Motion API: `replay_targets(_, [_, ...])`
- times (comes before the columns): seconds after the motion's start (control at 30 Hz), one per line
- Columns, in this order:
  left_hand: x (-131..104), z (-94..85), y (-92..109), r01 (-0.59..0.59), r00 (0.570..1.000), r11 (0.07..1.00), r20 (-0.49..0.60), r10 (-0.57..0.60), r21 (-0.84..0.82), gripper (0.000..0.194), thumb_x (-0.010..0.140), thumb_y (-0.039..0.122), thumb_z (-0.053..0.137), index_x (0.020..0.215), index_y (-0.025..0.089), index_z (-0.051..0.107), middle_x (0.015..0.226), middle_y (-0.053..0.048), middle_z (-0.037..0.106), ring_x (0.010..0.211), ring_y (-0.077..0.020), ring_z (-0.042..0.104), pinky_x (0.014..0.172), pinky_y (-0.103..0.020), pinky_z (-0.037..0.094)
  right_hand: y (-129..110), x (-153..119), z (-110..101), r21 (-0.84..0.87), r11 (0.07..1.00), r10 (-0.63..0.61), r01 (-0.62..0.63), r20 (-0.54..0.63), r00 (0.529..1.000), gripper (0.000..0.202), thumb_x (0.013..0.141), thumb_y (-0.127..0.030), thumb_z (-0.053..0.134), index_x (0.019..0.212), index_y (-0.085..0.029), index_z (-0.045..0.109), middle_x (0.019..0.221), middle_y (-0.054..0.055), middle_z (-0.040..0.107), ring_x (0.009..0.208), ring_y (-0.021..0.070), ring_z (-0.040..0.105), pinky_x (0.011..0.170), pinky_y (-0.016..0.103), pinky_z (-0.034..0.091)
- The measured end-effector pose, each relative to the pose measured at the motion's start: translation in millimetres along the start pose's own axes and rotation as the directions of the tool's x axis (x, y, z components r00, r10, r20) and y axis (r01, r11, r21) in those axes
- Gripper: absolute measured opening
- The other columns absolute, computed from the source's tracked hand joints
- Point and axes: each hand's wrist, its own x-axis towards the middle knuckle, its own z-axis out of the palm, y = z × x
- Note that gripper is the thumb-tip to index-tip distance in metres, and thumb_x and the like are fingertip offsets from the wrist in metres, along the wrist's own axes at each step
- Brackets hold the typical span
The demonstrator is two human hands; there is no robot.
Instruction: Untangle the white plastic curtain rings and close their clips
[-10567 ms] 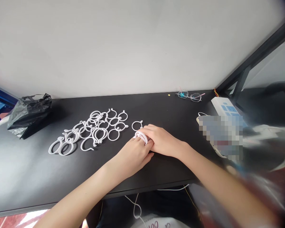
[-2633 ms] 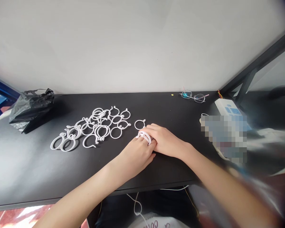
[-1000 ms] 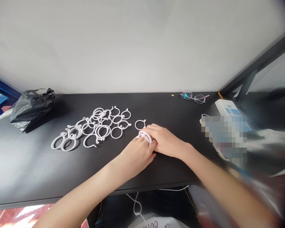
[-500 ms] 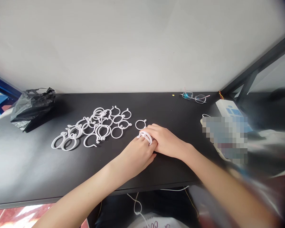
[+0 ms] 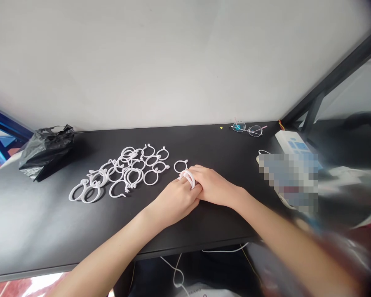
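My left hand (image 5: 177,202) and my right hand (image 5: 215,186) meet over the black table, fingers closed together. White plastic curtain rings (image 5: 190,180) stick up between them, gripped by both; the lower parts of these rings are hidden by my fingers. Just beyond my knuckles a single curtain ring (image 5: 175,167) lies flat on the table. Left of my hands spreads a loose pile of similar curtain rings (image 5: 134,176), several overlapping, each with a small knob or clasp. At least one ring (image 5: 111,192) in front is unclasped, with a gap in its loop.
A crumpled black plastic bag (image 5: 48,150) sits at the left end of the black table (image 5: 89,235). Eyeglasses (image 5: 247,130) rest near the wall. To the right are a white and blue box (image 5: 292,142) and a blurred-out flat item (image 5: 287,181). White cables (image 5: 177,272) hang below the table edge.
The view has shifted slightly. Both hands stay together around the rings, and my left thumb has drawn in against my right hand. The pile of rings looks unchanged.
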Motion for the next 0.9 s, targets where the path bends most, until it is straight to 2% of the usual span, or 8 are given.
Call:
replay_targets(0.2, [-1, 7.7, -6, -0.063, 0.986, 0.998, -0.154, 0.065, 0.020, 0.018, 0.088, 0.009, 0.041, 0.085, 0.015, 0.058, 0.076, -0.006, 0.062, 0.065, -0.0182, 0.057, 0.056, -0.030, 0.048, -3, -1, -2, 0.046, 0.999, -0.025, 0.028, -0.058, 0.998, 0.017, 0.075, -0.009, 0.057, 0.088, -0.019, 0.054, 0.083, 0.000, 0.057, 0.066, 0.0126, 0.051, 0.058, 0.025, 0.041])
replay_targets(0.37, [0, 9.3, -7, -0.076, 0.948, 0.996, -0.313, 0.059, -0.040, 0.015, 0.087, 0.008, 0.046, 0.087, 0.014, 0.060, 0.082, -0.008, 0.064, 0.074, -0.0194, 0.059, 0.054, -0.027, 0.047, 0, -2, 0, 0.100, 0.986, -0.117, 0.135, -0.165, 0.979, 0.045, 0.078, -0.010, 0.056, 0.122, -0.019, 0.051, 0.116, 0.009, 0.062, 0.095, 0.0201, 0.062, 0.079, 0.033, 0.051])
replay_targets(0.5, [1, 11.7, -9, -0.096, 0.912, 0.993, -0.406, 0.061, -0.065, 0.016, 0.085, 0.006, 0.049, 0.091, 0.013, 0.062, 0.077, -0.007, 0.062, 0.073, -0.0197, 0.058, 0.055, -0.028, 0.048, 5, -2, 4, 0.131, 0.980, -0.119, 0.151, -0.225, 0.967, 0.054, 0.080, -0.012, 0.057, 0.132, -0.019, 0.044, 0.115, 0.010, 0.063, 0.095, 0.0208, 0.063, 0.080, 0.035, 0.053])
replay_targets(0.57, [1, 12.3, -9, -0.095, 0.901, 0.987, -0.432, 0.031, -0.128, 0.019, 0.083, 0.004, 0.049, 0.093, 0.013, 0.062, 0.076, -0.006, 0.061, 0.073, -0.0192, 0.057, 0.058, -0.029, 0.049, 7, -1, 5, 0.155, 0.978, -0.095, 0.137, -0.252, 0.963, 0.060, 0.079, -0.014, 0.058, 0.136, -0.020, 0.040, 0.113, 0.009, 0.063, 0.092, 0.0199, 0.064, 0.080, 0.035, 0.053])
replay_targets(0.63, [1, 11.4, -7, -0.081, 0.904, 0.957, -0.424, -0.047, -0.278, 0.022, 0.082, 0.003, 0.049, 0.095, 0.014, 0.063, 0.078, -0.006, 0.059, 0.073, -0.0181, 0.056, 0.061, -0.030, 0.051, 8, 0, 5, 0.181, 0.976, -0.070, 0.125, -0.280, 0.957, 0.061, 0.079, -0.015, 0.060, 0.136, -0.020, 0.040, 0.114, 0.009, 0.063, 0.091, 0.0193, 0.063, 0.080, 0.035, 0.053])
replay_targets(0.73, [0, 6.5, -3, 0.009, 0.932, 0.801, -0.284, -0.223, -0.599, 0.027, 0.079, 0.003, 0.051, 0.100, 0.015, 0.063, 0.089, -0.007, 0.059, 0.074, -0.0153, 0.056, 0.060, -0.027, 0.052, 6, 1, 4, 0.214, 0.970, -0.046, 0.115, -0.302, 0.952, 0.051, 0.078, -0.015, 0.062, 0.127, -0.019, 0.050, 0.111, 0.007, 0.063, 0.089, 0.0178, 0.062, 0.079, 0.032, 0.053])
replay_targets(0.8, [0, 1.3, -2, 0.099, 0.945, 0.634, -0.128, -0.301, -0.767, 0.030, 0.079, 0.004, 0.052, 0.103, 0.017, 0.063, 0.090, -0.005, 0.060, 0.070, -0.0124, 0.055, 0.055, -0.023, 0.052, 3, 1, 3, 0.253, 0.961, -0.029, 0.108, -0.299, 0.954, 0.044, 0.077, -0.013, 0.061, 0.120, -0.020, 0.056, 0.107, 0.006, 0.063, 0.084, 0.0158, 0.062, 0.075, 0.029, 0.053])
replay_targets(0.9, [1, -6.9, -3, 0.169, 0.943, 0.357, 0.046, -0.328, -0.919, 0.027, 0.081, 0.008, 0.055, 0.104, 0.018, 0.064, 0.087, -0.002, 0.058, 0.065, -0.0096, 0.053, 0.054, -0.022, 0.056, -2, 1, -1, 0.375, 0.923, 0.014, 0.081, -0.244, 0.970, 0.036, 0.080, -0.014, 0.058, 0.115, -0.020, 0.058, 0.098, 0.003, 0.065, 0.075, 0.0131, 0.062, 0.065, 0.025, 0.052])
